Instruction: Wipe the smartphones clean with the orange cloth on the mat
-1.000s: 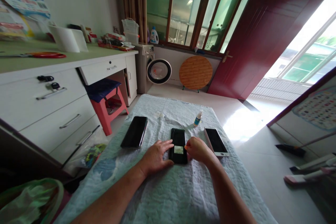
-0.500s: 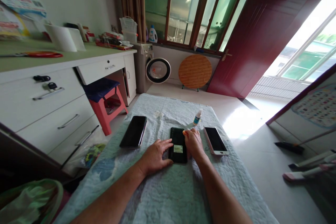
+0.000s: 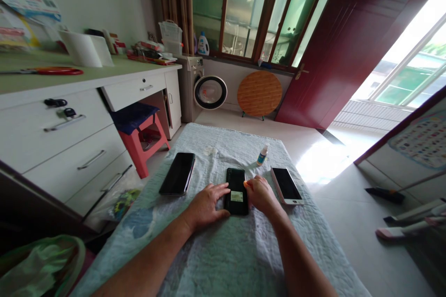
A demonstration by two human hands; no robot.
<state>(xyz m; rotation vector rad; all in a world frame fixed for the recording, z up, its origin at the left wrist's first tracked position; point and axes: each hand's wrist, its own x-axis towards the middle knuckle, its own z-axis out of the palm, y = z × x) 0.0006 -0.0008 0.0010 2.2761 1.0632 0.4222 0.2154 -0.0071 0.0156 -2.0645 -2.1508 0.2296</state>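
Note:
A black phone lies with its back up on the cloth, a pale label on its lower half. My left hand rests at its left edge, fingers spread, fingertips touching it. At the right edge, my right hand has its fingers closed on a small orange piece, mostly hidden by the fingers; its kind I cannot make out. A larger dark-screened phone lies to the left. On the right is a white-and-pink phone, screen up. Behind my right hand stands a small spray bottle.
A pale blue quilted cloth covers the table. Left are a red stool and a white desk. A washing machine with its door ajar stands behind, beside a round wooden tabletop. A basket sits lower left.
My right hand has slid a little down and toward the right along the phone's edge with the orange piece. My left hand and the phones stay in place.

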